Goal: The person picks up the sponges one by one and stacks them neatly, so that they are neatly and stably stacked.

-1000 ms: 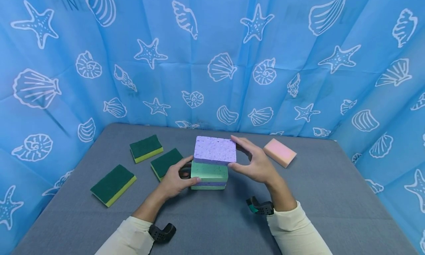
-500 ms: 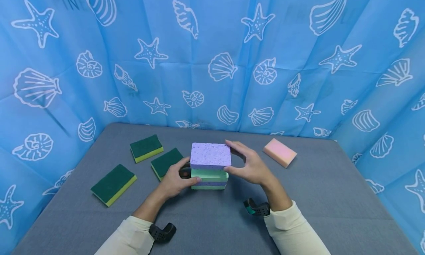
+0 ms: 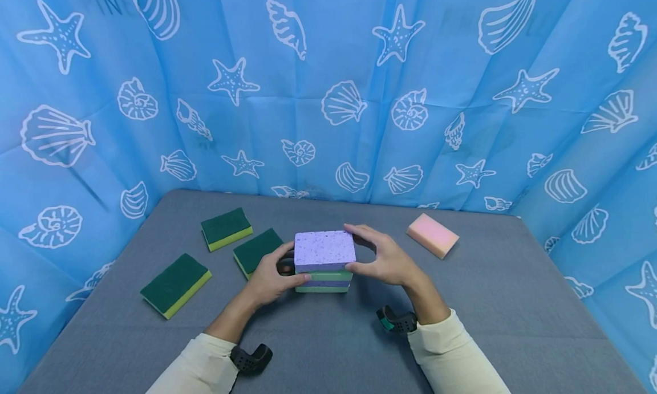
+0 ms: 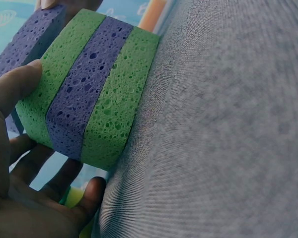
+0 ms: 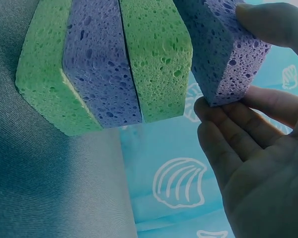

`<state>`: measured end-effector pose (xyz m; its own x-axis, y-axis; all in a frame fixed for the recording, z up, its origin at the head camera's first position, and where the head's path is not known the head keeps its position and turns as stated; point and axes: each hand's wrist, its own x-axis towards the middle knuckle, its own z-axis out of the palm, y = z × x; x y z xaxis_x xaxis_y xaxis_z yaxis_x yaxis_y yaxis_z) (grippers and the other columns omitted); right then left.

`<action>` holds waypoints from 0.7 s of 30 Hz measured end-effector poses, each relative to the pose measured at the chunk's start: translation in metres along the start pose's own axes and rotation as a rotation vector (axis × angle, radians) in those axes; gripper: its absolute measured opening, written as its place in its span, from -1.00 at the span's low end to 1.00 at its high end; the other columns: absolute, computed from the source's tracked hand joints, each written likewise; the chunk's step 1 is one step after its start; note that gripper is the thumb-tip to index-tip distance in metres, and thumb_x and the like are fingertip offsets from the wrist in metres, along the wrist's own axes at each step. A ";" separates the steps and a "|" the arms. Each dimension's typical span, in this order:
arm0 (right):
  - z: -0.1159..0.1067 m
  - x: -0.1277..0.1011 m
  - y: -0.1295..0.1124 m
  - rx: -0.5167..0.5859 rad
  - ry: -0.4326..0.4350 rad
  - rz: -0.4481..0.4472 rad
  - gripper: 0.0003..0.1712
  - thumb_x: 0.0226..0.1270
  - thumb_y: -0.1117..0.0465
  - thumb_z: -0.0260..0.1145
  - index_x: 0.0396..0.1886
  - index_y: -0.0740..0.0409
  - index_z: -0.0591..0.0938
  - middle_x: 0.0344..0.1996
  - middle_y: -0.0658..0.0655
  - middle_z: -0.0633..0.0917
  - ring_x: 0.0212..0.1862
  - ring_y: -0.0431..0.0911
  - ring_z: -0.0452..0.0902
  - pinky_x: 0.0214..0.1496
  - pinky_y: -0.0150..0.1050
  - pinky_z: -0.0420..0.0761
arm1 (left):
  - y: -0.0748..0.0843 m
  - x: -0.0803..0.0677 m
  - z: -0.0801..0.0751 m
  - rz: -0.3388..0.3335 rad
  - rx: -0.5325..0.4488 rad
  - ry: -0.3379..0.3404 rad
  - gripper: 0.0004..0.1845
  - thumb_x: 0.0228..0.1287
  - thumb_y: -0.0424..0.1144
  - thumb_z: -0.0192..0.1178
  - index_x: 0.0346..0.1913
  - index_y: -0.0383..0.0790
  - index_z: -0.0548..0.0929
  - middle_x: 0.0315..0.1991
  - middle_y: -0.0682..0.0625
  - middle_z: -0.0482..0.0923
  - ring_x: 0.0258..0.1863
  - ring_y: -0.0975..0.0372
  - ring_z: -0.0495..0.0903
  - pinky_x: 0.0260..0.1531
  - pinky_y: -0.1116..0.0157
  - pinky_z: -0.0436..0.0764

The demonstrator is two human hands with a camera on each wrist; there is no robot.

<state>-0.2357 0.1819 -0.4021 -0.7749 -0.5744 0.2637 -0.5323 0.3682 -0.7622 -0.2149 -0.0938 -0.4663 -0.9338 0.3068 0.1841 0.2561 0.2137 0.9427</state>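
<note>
At table centre, atop the green-and-purple sponge stack (image 3: 323, 281), purple sponge (image 3: 324, 250) pinched by curled right hand (image 3: 382, 262) from 3 o'clock; stack steadied by left hand (image 3: 270, 278), thumb pressing, from 9 o'clock

grey table (image 3: 493, 303) | sponge stack (image 3: 323, 277) (ctr) | 3 grn sponges (image 3: 175, 284) | pink sponge (image 3: 432, 235)

"PINE" — faint — on backdrop (image 3: 328, 86)

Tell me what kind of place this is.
Likely a staged tabletop recording booth: a grey cloth-covered table, a blue seashell-print curtain closing it in, and sponges laid out, including a pink sponge.
</note>
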 end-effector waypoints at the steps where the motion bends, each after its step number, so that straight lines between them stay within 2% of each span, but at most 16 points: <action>1: 0.000 0.000 0.000 -0.002 -0.006 0.001 -0.12 0.14 0.14 0.48 0.41 0.26 0.32 0.28 0.22 0.42 0.26 0.05 0.36 0.24 0.13 0.34 | 0.000 0.000 0.000 -0.002 0.000 0.002 -0.17 0.09 -0.17 0.45 0.42 -0.22 0.31 0.21 -0.15 0.42 0.15 0.00 0.42 0.05 -0.03 0.48; 13: -0.001 0.000 0.005 -0.055 -0.047 0.041 -0.11 0.12 0.08 0.49 0.42 0.20 0.33 0.28 0.18 0.42 0.26 0.03 0.35 0.25 0.07 0.35 | 0.003 -0.001 0.001 -0.047 0.015 0.011 -0.15 0.09 -0.25 0.44 0.44 -0.22 0.27 0.27 -0.16 0.37 0.17 0.00 0.40 0.07 -0.05 0.44; 21: -0.002 0.000 0.003 -0.093 -0.066 0.042 -0.12 0.13 0.08 0.47 0.42 0.20 0.32 0.26 0.13 0.44 0.25 0.01 0.35 0.24 0.02 0.37 | 0.004 -0.001 0.000 -0.065 0.030 0.010 -0.12 0.06 -0.21 0.46 0.44 -0.23 0.27 0.29 -0.16 0.35 0.18 0.00 0.38 0.09 -0.05 0.42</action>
<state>-0.2377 0.1845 -0.4032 -0.7746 -0.6029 0.1911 -0.5317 0.4571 -0.7130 -0.2128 -0.0928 -0.4625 -0.9511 0.2820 0.1256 0.2019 0.2604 0.9441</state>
